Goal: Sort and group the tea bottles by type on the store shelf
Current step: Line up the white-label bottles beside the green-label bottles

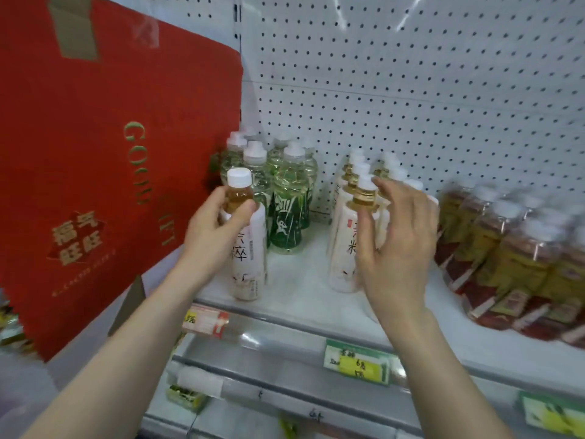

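Nearest the camera, the shelf's front rail carries price tags, among them a green and yellow tag below the right forearm. Above it, the left hand is closed around the neck of a white-label tea bottle, thumb and fingers wrapped just under its white cap; the bottle stands upright near the front edge of the white shelf, though whether its base rests on the shelf or hangs just above it is hard to tell. The right hand is open, fingers spread, its fingertips at the neck of the front bottle in a row of matching white-label bottles that runs back toward the wall; it does not clearly grip anything. To the right of that row, a group of bottles with red and yellow labels sits blurred by motion. Behind the left hand stands a cluster of green-label bottles with clear liquid and white caps, just beside a large red cardboard box with gold lettering on the left. A white pegboard back panel closes the shelf at the rear.
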`<state>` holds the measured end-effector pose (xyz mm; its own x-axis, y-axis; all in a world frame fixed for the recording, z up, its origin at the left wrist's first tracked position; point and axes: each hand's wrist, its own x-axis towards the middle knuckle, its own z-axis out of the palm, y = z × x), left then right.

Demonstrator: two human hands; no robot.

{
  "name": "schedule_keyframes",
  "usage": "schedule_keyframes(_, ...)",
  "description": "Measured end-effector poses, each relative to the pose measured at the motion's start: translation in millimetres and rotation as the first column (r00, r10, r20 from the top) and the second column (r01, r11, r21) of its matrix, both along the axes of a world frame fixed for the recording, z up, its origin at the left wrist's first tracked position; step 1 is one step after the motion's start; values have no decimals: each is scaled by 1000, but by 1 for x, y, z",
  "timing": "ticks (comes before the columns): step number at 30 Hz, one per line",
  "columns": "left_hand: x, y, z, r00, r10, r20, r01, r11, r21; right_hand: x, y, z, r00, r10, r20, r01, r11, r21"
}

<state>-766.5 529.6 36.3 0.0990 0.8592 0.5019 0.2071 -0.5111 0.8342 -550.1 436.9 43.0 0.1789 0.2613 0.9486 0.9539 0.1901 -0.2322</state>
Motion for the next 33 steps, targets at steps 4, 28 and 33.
schedule_keyframes(4,55,-21,7,988,-150,25,151,988,-26,44,-12,-9,973,-60,-224,37,994,-107)
schedule_keyframes(28,125,-48,-28,917,-374,-140,371,927,-44,55,-1,-28,800,255,-543,-413,891,-190)
schedule_keyframes(33,128,-46,-32,913,-387,-126,385,922,-44,56,0,-28,803,258,-537,-417,887,-198)
